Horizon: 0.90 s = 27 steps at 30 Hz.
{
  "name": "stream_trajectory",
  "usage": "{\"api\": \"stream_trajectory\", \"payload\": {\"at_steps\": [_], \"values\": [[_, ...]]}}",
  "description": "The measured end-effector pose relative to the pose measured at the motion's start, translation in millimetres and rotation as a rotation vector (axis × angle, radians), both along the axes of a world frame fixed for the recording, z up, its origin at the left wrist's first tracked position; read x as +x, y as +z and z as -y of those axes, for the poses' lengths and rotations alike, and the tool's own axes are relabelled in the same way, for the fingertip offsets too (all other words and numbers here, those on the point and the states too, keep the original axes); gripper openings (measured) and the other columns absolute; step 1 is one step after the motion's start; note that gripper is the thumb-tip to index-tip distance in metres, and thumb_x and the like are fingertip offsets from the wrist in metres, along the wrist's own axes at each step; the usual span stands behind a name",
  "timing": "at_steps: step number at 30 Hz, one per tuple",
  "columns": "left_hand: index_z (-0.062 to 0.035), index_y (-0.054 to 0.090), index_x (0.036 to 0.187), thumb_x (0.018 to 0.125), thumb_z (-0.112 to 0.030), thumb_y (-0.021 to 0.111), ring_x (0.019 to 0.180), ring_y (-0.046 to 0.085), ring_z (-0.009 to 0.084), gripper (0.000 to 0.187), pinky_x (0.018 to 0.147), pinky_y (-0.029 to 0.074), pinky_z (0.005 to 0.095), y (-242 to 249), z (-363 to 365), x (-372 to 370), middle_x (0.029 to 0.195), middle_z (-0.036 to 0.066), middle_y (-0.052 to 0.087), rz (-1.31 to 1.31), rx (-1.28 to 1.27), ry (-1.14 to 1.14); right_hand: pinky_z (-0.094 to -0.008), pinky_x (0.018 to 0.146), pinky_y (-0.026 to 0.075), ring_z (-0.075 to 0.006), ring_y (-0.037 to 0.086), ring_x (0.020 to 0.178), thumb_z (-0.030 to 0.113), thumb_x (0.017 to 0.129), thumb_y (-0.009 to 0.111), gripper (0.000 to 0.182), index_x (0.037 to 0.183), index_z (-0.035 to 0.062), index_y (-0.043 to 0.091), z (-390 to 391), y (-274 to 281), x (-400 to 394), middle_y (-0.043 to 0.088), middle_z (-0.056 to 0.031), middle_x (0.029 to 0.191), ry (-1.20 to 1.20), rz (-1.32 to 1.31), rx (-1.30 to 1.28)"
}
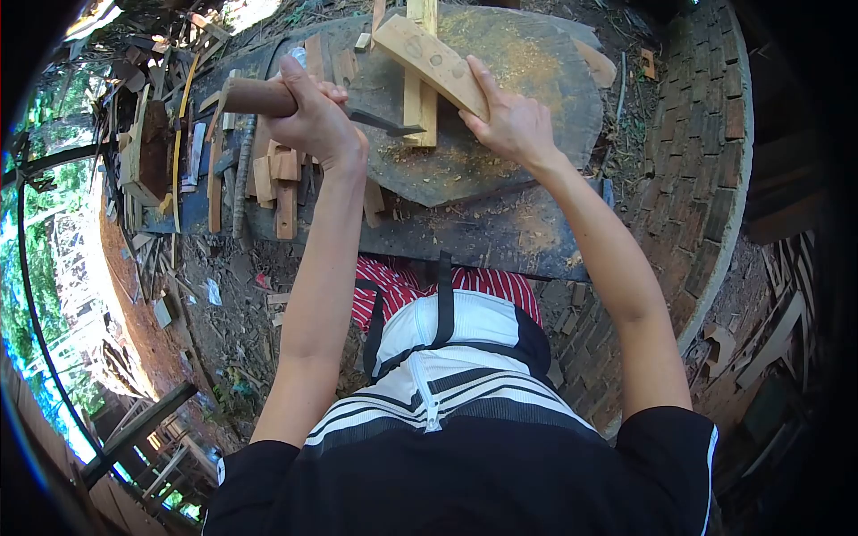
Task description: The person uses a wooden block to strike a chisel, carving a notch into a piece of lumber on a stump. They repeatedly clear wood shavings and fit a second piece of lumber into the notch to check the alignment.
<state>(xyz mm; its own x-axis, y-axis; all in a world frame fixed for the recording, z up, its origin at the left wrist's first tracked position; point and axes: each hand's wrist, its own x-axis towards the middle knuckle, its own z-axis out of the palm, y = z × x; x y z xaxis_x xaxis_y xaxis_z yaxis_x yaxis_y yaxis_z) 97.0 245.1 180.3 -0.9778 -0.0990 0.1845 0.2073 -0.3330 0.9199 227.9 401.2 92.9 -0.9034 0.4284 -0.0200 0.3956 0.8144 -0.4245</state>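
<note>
"What does the left grip (315, 121) have?"

"It's clenched round the brown handle of a chisel (259, 96); the blade points right, its tip at the near end of a pale wooden strip (422, 105). Whether it touches, I can't tell."

"And the right grip (511, 118)?"

"Wrapped round one end of a wooden block (435, 64), which slants across above the strip."

"Where does the strip lie?"

"On a broad wooden slab (559, 112) atop the dark bench (402, 234). Wooden offcuts (284, 168) sit left of the slab."
</note>
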Motion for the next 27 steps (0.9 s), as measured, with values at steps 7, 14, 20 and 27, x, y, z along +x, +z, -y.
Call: {"api": "stream_trajectory", "payload": {"at_steps": [7, 14, 20, 27], "values": [[-0.0082, 0.042, 0.101, 0.101, -0.024, 0.063, 0.052, 0.052, 0.0102, 0.026, 0.053, 0.049, 0.0271, -7.9, 3.8, 2.6, 0.061, 0.001, 0.049, -0.089, -0.027, -0.111, -0.0486, 0.074, 0.057, -0.0401, 0.072, 0.085, 0.047, 0.089, 0.064, 0.082, 0.158, 0.0313, 0.024, -1.4, -2.2, -1.2, 0.073, -0.0201, 0.097, -0.01, 0.023, -0.024], [-0.0045, 0.033, 0.136, 0.104, -0.021, 0.047, 0.101, 0.061, 0.0276, 0.038, 0.09, 0.055, 0.0468, -10.8, 30.3, -4.9, 0.111, 0.016, 0.053, -0.233, -0.094, -0.526, -0.0497, 0.075, 0.057, -0.041, 0.072, 0.085, 0.047, 0.089, 0.064, 0.082, 0.158, 0.0312, 0.023, -1.5, 1.5, -0.2, 0.073, -0.0213, 0.097, -0.015, 0.031, -0.04], [0.0005, 0.035, 0.126, 0.093, -0.002, 0.066, 0.102, 0.065, 0.0245, 0.045, 0.082, 0.067, 0.0472, 22.2, 44.9, 0.7, 0.111, 0.014, 0.054, -0.357, -0.374, -0.175, -0.0487, 0.075, 0.057, -0.0384, 0.072, 0.082, 0.048, 0.088, 0.065, 0.082, 0.158, 0.0262, 0.028, -1.5, -4.3, 0.8, 0.073, -0.0193, 0.091, -0.001, -0.009, -0.017], [-0.0002, 0.043, 0.092, 0.09, -0.002, 0.062, 0.056, 0.059, 0.0191, 0.019, 0.054, 0.067, 0.0333, 18.2, 32.6, 7.1, 0.087, 0.01, 0.049, -0.213, -0.037, -0.001, -0.0485, 0.073, 0.057, -0.0388, 0.072, 0.082, 0.048, 0.088, 0.065, 0.081, 0.158, 0.0287, 0.027, -2.6, -3.2, -0.3, 0.073, -0.019, 0.093, -0.014, -0.002, -0.022]]}}
